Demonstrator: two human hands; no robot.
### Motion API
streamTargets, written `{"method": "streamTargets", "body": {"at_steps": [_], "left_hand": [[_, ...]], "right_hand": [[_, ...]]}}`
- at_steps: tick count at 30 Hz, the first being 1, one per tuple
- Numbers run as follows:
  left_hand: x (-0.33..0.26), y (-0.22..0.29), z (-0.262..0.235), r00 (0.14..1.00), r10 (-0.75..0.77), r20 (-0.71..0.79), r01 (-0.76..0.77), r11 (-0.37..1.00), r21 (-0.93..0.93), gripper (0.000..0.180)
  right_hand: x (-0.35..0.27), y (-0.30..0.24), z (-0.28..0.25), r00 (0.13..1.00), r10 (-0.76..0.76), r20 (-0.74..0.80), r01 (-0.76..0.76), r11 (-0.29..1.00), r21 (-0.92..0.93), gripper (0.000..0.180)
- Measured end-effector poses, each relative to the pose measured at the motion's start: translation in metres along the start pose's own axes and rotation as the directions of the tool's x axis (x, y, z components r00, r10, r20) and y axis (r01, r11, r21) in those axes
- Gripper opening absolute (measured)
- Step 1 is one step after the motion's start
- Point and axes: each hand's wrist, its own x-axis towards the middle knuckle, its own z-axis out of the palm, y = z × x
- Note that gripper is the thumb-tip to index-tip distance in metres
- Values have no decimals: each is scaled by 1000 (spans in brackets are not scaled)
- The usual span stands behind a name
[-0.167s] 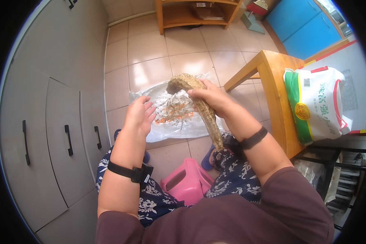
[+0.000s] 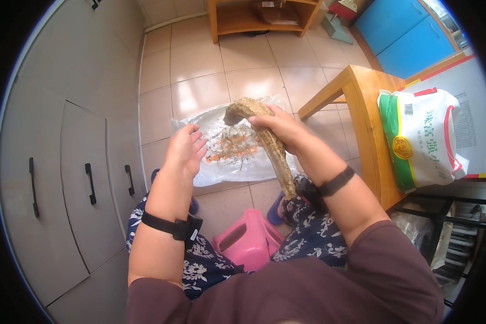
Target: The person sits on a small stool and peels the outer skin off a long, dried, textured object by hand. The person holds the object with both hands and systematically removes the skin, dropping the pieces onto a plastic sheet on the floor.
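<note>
A long, curved, brownish dried loofah (image 2: 274, 148) hangs in front of me, its thick bent end up and its thin end down towards my right knee. My right hand (image 2: 279, 127) is wrapped round it near the bend. To the left, my left hand (image 2: 184, 147) is raised with the palm turned inward, fingers apart and nothing in them. Below both hands a white plastic sheet (image 2: 221, 177) lies on the tiles. Brown peelings and dry scraps (image 2: 233, 141) are scattered over its middle, near some orange print.
A pink plastic stool (image 2: 248, 249) stands between my legs. Grey cabinets (image 2: 65, 135) line the left side. On the right, a wooden table (image 2: 364, 135) carries a white and green bag (image 2: 424, 140). A wooden shelf (image 2: 259, 27) is at the far side, near blue cupboards (image 2: 410, 38).
The view has shifted very slightly. My hands and the dried loofah stay almost the same, my right hand still gripping it.
</note>
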Motion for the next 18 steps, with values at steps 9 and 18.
{"method": "streamTargets", "body": {"at_steps": [9,18], "left_hand": [[17,-26,-6,996,-42,-75,49,994,93,68],[101,-124,15,935,-354,17,318,818,-480,87]], "right_hand": [[12,13,-9,998,65,0,-65,997,31,47],[3,40,-7,996,-51,-70,52,999,10,86]]}}
